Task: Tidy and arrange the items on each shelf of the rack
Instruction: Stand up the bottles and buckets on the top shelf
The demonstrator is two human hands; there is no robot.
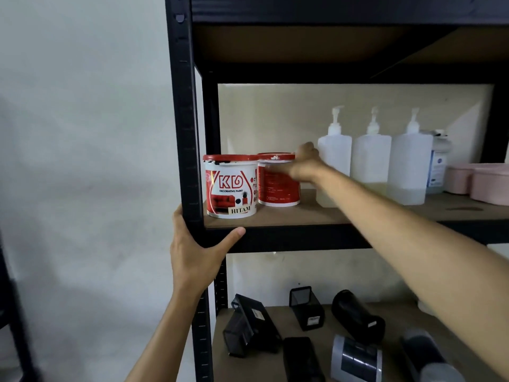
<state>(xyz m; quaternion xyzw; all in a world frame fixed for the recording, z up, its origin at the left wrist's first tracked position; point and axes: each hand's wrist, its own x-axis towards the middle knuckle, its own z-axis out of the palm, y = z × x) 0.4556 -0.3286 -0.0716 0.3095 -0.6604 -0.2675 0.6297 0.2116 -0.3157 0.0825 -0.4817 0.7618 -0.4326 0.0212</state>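
Two red-and-white paint cans stand at the left end of the middle shelf [316, 213]. The front can [231, 188] reads "KD Decorative Paint, HITAM". The rear can [271, 191] sits just right of it, touching or nearly so. My right hand [305, 164] is blurred; it reaches in from the right and grips the rear can's upper right side, with the fingers across its front. My left hand [192, 252] grips the rack's black front-left post [187, 106] at shelf height, the thumb lying along the shelf's front beam.
Three translucent pump bottles [371, 161] stand in a row right of the cans, then a blue-labelled bottle [438, 166] and pink tubs [490, 186]. On the lower shelf [278, 315] lie several black holders [250, 326], dark cylinders [358, 315] and a grey roll [355, 359]. A white wall is left of the rack.
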